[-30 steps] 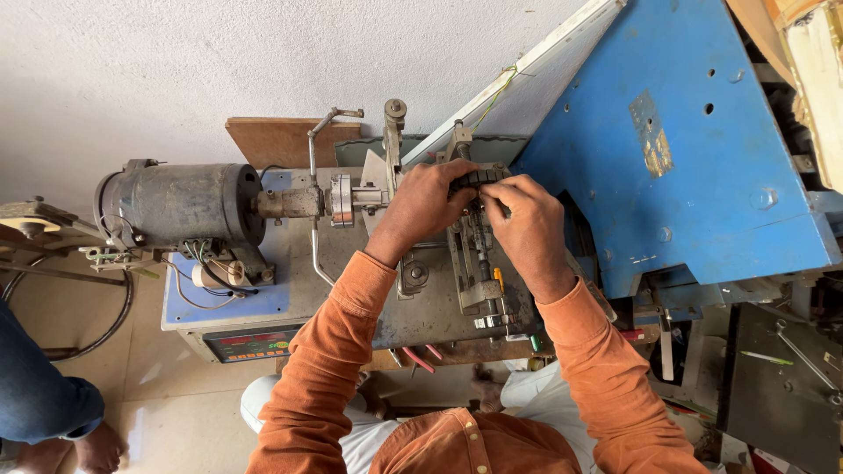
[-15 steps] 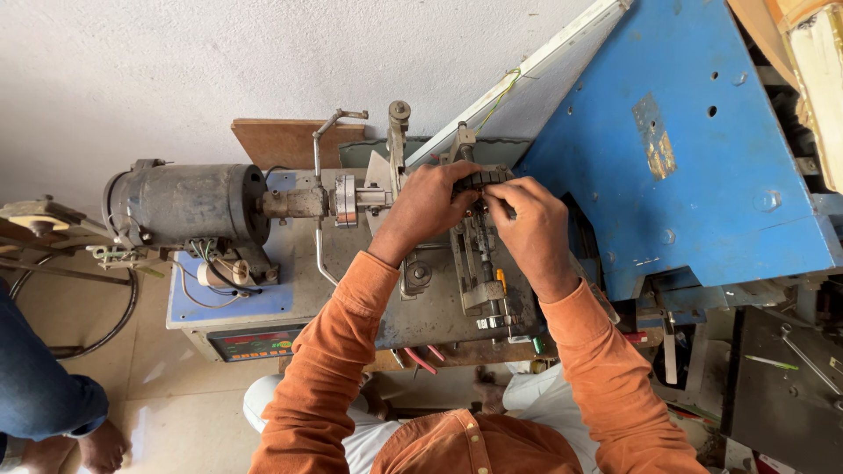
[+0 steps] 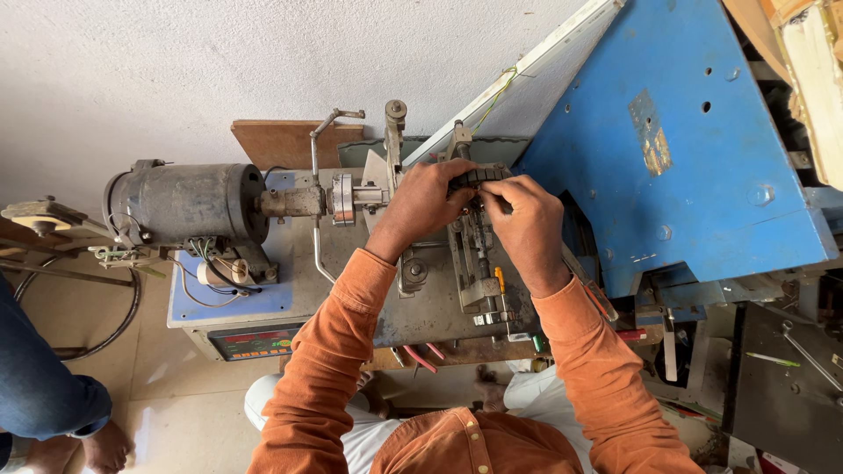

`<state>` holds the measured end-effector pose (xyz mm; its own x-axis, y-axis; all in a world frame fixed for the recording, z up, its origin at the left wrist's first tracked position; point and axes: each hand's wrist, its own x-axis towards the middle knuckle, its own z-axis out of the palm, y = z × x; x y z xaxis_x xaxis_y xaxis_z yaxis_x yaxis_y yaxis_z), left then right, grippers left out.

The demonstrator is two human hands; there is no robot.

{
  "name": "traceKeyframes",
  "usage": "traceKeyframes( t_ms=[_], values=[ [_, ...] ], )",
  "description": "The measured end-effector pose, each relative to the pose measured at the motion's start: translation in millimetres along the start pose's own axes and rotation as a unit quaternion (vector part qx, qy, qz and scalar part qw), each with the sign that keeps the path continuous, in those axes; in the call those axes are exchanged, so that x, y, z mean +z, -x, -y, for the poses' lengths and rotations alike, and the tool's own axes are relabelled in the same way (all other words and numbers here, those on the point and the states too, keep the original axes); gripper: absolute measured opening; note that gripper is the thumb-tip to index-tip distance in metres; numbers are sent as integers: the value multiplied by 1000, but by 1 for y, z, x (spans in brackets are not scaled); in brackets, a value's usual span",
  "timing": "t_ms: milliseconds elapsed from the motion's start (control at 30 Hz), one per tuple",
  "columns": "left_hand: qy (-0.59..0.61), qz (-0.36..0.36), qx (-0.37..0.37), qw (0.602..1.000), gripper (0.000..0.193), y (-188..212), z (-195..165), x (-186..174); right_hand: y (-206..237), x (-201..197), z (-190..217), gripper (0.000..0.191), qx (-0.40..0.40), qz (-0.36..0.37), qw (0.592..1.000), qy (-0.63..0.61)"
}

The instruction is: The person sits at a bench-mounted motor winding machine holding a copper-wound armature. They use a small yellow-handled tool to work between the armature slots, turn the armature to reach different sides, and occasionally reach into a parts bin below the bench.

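My left hand [image 3: 421,204] and my right hand [image 3: 524,221] meet over a small dark ribbed part [image 3: 479,176] at the back of a grey machine bed [image 3: 439,303]. Both hands grip that part, fingers curled around it from either side. Below the hands a metal slide assembly [image 3: 479,272] runs toward me. A shaft with a round coupling [image 3: 341,198] leads left from my left hand to a grey electric motor [image 3: 189,204]. Orange sleeves cover both my forearms.
A large blue metal panel [image 3: 694,149] leans at the right, close to my right hand. A wooden board [image 3: 281,140] stands against the white wall. Another person's jeans leg and bare foot [image 3: 53,404] are at the lower left. Tools lie at the right [image 3: 781,360].
The view has shifted slightly, so the machine sits a little further right in the picture. Both hands stay on the dark part with only small finger movement.
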<state>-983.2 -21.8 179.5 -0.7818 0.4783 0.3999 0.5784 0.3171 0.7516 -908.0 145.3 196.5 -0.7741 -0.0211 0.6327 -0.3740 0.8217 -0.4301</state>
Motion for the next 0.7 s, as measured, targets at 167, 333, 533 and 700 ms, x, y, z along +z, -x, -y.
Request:
traceKeyframes(
  t_ms=[167, 333, 533, 700],
  values=[
    [-14, -5, 13, 1000, 32, -1, -1, 0, -1, 1, 0, 19, 33, -15, 998, -47],
    [-15, -5, 13, 1000, 34, -1, -1, 0, -4, 3, -4, 22, 47, -8, 998, -50],
    [-15, -5, 10, 1000, 32, -1, -1, 1, -7, 2, -12, 22, 63, 3, 995, -81],
    [-26, -4, 5, 1000, 31, -1, -2, 1, -7, 0, -16, 22, 74, 15, 991, -113]
  ],
)
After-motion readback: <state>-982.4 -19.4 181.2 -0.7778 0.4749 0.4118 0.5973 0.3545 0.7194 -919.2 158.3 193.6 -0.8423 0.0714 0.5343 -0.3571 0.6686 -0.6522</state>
